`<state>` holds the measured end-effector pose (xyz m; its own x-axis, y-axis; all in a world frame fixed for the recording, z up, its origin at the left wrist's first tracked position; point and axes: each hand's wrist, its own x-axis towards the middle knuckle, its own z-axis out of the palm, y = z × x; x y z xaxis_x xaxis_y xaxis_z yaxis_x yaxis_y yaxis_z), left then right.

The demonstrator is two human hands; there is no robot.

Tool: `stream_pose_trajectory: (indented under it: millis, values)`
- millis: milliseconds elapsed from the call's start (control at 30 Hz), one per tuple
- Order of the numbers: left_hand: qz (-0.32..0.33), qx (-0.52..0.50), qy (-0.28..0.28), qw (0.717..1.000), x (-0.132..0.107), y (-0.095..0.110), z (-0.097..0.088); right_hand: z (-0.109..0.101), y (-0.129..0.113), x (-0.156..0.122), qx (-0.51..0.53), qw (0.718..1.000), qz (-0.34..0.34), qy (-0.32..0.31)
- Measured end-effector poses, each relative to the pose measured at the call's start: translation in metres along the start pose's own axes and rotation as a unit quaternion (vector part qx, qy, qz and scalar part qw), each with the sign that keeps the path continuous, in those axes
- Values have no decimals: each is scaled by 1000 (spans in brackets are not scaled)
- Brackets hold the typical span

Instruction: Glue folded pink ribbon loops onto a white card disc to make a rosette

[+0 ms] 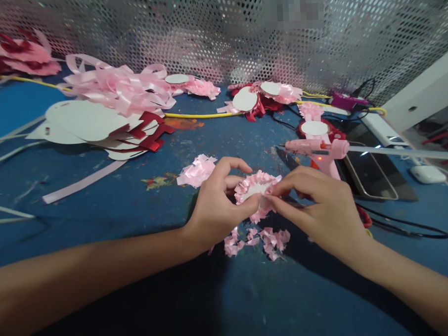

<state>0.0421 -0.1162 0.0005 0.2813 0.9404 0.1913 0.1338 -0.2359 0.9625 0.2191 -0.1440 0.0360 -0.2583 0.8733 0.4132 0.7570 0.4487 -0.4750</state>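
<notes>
A ribbon rosette (252, 189) with a white round middle and a ruffled pink edge is held up between both hands. My left hand (221, 200) grips its left side, thumb across the front and fingers behind. At its right edge my right hand (318, 198) pinches thumb and fingertips together on the pink ruffle. Just below lie small pink ribbon scraps (275, 241) on the blue table. Another heap of pink ribbon pieces (197, 170) sits beyond my left hand. Past my right hand stands a pink glue gun (318, 150) with its light on and a long glue stick in the back.
White and red cut card pieces (92, 122) and a pile of pink ribbon (120, 88) lie at the left. Finished-looking rosettes (245, 98) line the perforated metal panel (218, 34). A phone (372, 171), a white mouse-shaped object (427, 174) and cables (400, 222) are at the right.
</notes>
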Motion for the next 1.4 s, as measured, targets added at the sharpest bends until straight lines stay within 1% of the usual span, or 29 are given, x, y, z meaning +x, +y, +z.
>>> stream_pose_trajectory:
  millis: [67, 133, 200, 267, 367, 467, 533, 600, 667, 733, 800, 900, 967, 1033, 1100, 1167, 1233, 1333, 1400]
  values:
    - [20, 10, -1, 1000, -1, 1, 1, -2, 0, 2, 27, 997, 73, -21]
    - [30, 15, -3, 999, -3, 2, 2, -3, 0, 4, 55, 989, 130, -43]
    - [30, 15, -6, 999, -3, 3, 2, -5, 2, 6, 88, 980, 164, -66]
    - [14, 7, -11, 1000, -3, 3, 1, -8, 5, 7, 124, 974, 173, -80]
    - [-32, -21, -8, 999, 1, 2, -1, -19, 8, 8, 141, 976, 130, -105]
    - [-79, -52, 15, 995, 6, 0, -2, -32, 8, 6, 95, 980, 47, -166]
    - [-99, -68, 28, 992, 8, 0, -3, -34, 6, 2, 58, 975, 6, -215]
    - [-105, -76, 31, 991, 9, 0, -3, -29, 4, -3, 19, 964, -6, -265]
    - [-103, -80, 27, 991, 9, 0, -2, -20, 2, -8, -21, 951, -3, -308]
    - [-101, -76, 25, 992, 8, 1, -2, -10, 0, -12, -49, 943, 1, -329]
    - [-99, -65, 26, 993, 8, 1, -3, -5, -2, -14, -60, 940, 4, -335]
    - [-94, -50, 23, 994, 8, 0, -3, -10, -5, -12, -39, 949, -3, -314]
    - [-87, -41, 17, 995, 7, 0, -3, -18, -7, -8, -10, 966, -17, -256]
    - [-77, -32, 10, 996, 6, -1, -3, -24, -8, -4, 6, 983, -33, -178]
    - [-67, -26, 1, 997, 4, -1, -3, -26, -7, -1, 0, 993, -40, -109]
    - [-54, -21, -7, 998, 2, -1, -2, -24, -4, 1, -13, 997, -37, -69]
    - [-37, -7, -10, 999, 0, 0, -1, -21, -2, 2, -17, 998, -37, -48]
    - [-10, 24, -6, 1000, -2, 2, 0, -17, -1, 3, -20, 998, -33, -39]
    - [3, 40, -5, 999, -4, 3, 2, -16, -1, 4, -24, 999, -5, -36]
